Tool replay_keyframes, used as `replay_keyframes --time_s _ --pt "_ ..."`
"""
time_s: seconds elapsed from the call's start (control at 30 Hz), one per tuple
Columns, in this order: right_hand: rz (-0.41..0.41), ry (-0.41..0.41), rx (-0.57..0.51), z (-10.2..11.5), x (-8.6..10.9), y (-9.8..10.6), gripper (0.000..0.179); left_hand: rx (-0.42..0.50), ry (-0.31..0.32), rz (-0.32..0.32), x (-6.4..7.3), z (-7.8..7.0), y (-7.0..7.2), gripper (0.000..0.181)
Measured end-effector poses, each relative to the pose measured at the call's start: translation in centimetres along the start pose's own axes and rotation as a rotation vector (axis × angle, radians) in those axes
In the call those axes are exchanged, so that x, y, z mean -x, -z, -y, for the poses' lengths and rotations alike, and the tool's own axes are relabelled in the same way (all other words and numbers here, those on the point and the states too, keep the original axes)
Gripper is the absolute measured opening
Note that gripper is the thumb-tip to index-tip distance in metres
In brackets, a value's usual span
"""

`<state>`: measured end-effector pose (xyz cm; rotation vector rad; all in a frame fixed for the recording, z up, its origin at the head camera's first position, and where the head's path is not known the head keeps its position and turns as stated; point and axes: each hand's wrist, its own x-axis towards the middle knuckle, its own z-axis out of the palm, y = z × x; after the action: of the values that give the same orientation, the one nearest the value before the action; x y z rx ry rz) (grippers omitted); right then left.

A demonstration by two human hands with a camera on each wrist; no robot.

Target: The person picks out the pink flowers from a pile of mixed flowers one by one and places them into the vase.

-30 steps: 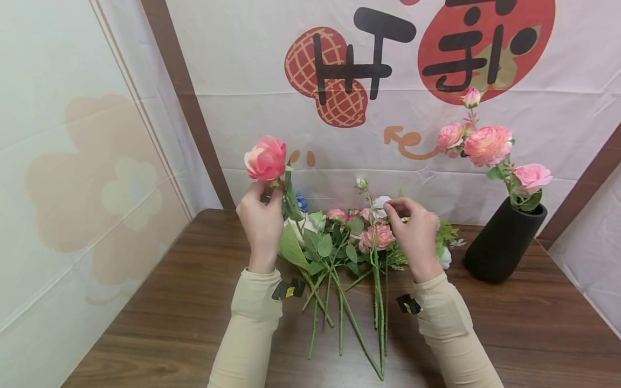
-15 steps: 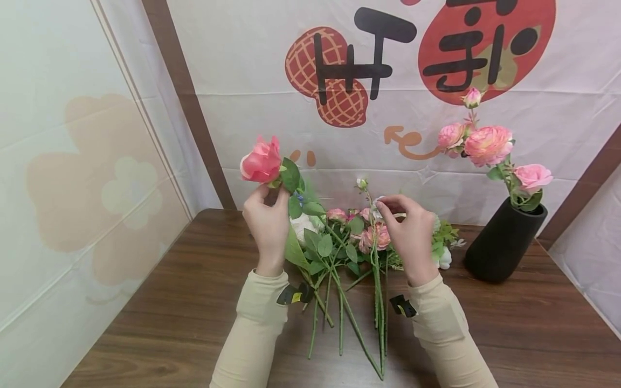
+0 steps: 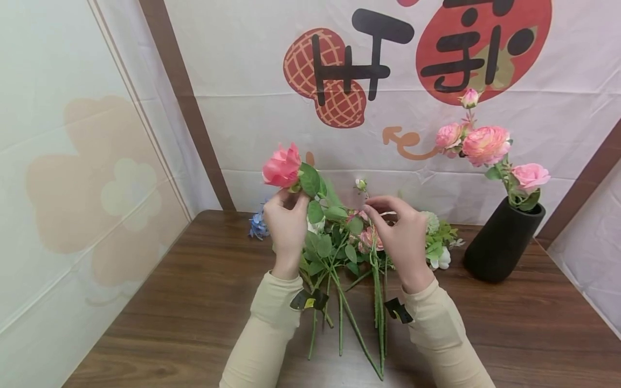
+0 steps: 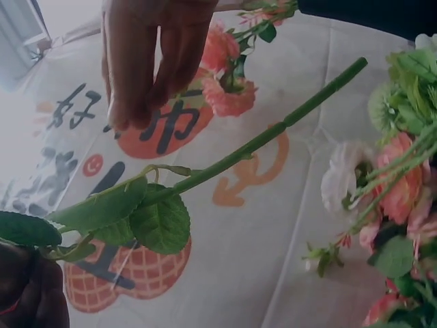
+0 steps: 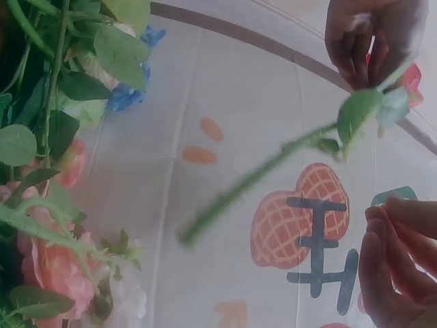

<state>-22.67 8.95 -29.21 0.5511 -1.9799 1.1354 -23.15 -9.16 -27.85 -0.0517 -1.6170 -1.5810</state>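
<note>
My left hand point(image 3: 288, 229) pinches a pink rose point(image 3: 283, 167) just below its bloom. The rose's leaves point(image 3: 310, 180) hang to the right of my fingers. In the left wrist view its cut green stem point(image 4: 273, 137) stretches freely away from the hand. My right hand point(image 3: 404, 237) hovers above the flower pile with thumb and forefinger close together. Nothing shows held between its fingers in the left wrist view, where this right hand point(image 4: 157, 61) is apart from the stem. Under both hands lies a heap of artificial flowers, with a pink bloom point(image 3: 368, 238) and bare stems point(image 3: 356, 328).
A black vase point(image 3: 502, 242) with pink flowers point(image 3: 485, 145) stands on the right of the brown wooden table point(image 3: 184, 302). Blue flowers point(image 3: 259, 226) lie at the pile's left, white flowers point(image 3: 440, 260) at its right. A printed cloth point(image 3: 242, 70) hangs behind.
My left hand has carried the rose rightward and turned it, so its leaves now point right and the blue flowers show. The right hand has shifted slightly left and down.
</note>
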Motion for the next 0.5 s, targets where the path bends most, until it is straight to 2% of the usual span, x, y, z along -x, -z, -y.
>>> replay_keyframes --time_s 0.23,0.5 --pt "0.02 0.026 -0.05 0.4 0.1 -0.3 0.012 0.021 0.039 0.019 0.9 -0.4 -1.4 0.01" --pt "0.042 0.035 -0.038 0.4 0.2 -0.3 0.019 0.022 0.076 0.027 1.4 -0.8 -2.4 0.012"
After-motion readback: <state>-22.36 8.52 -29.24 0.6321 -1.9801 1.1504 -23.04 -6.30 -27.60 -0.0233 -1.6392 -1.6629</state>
